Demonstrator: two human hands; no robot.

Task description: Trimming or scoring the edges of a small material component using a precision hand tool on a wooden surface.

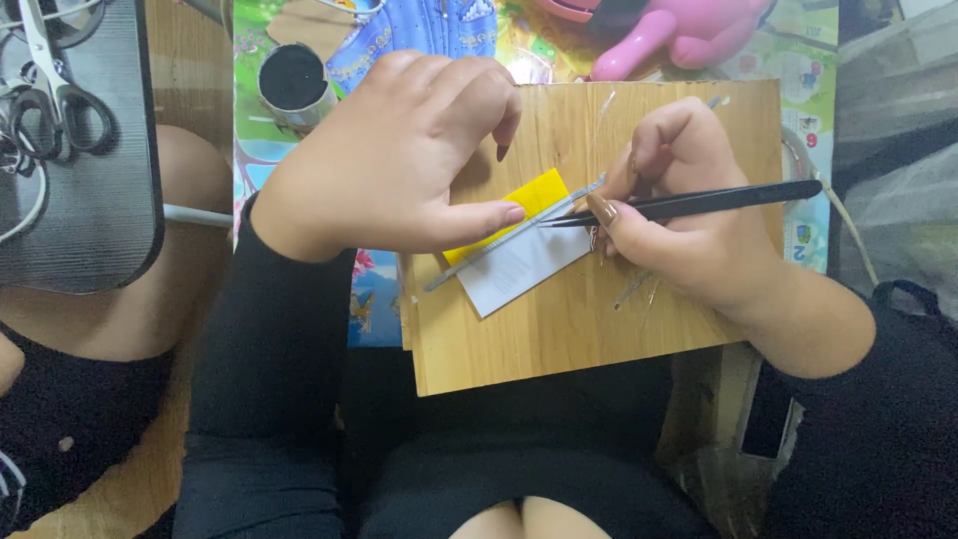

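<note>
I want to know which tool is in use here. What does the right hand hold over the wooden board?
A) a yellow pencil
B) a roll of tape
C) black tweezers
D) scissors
C: the right hand pinches slim black tweezers, their tips pointing at the yellow paper that the left hand presses onto the wooden board; the scissors lie apart on the grey tray.

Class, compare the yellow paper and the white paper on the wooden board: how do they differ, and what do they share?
The yellow paper is bright and plain; the white paper shows faint print. The yellow paper lies farther from the person, partly hidden under the left hand; the white paper lies nearer and shows more. Both lie flat and tilted on the wooden board, meeting along a thin strip, near the black tweezers in the right hand.
</note>
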